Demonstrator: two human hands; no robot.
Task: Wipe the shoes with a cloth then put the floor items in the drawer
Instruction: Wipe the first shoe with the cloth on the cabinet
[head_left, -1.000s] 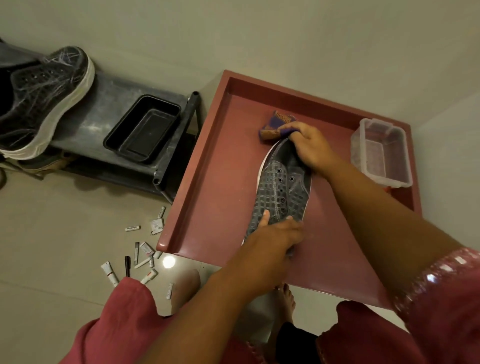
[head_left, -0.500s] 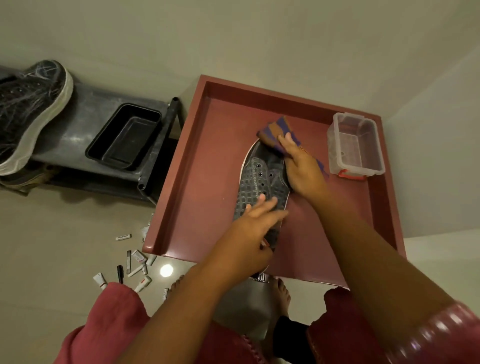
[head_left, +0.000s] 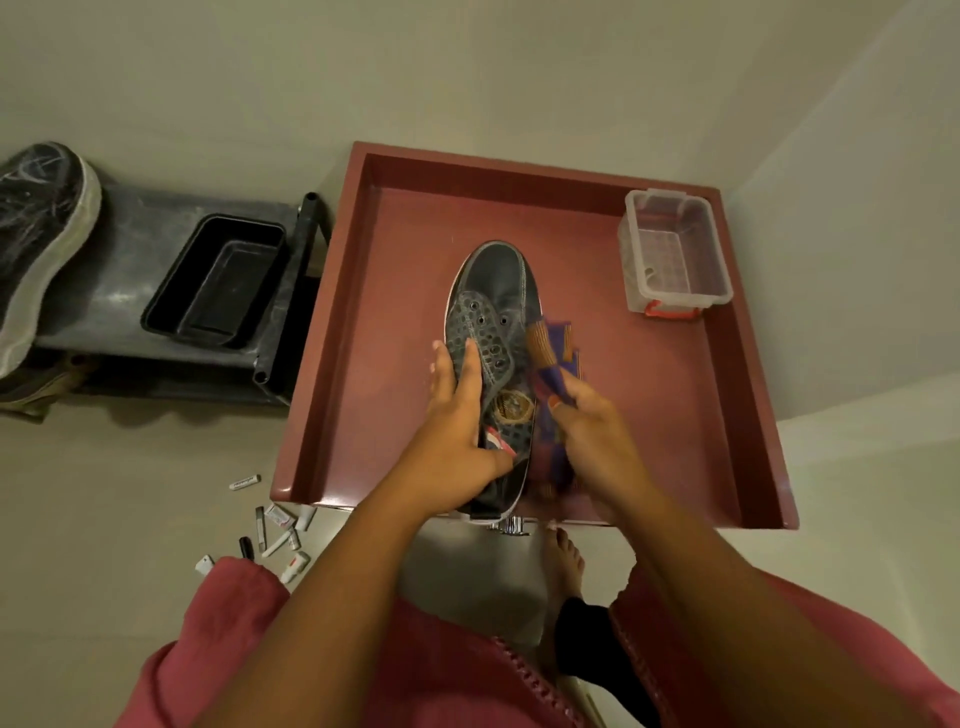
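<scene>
Head view: wiping under way, left hand (head_left: 457, 441) gripping the grey shoe (head_left: 493, 332) at frame centre, right hand (head_left: 592, 436) clutching the cloth (head_left: 553, 348) beside it; floor items (head_left: 275, 530), lower left, remain uncollected.

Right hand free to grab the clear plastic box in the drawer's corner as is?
Probably not yet. The path across the drawer floor to the clear plastic box looks open, but the right hand is gripping the cloth beside the shoe, so it would have to let go first.
</scene>
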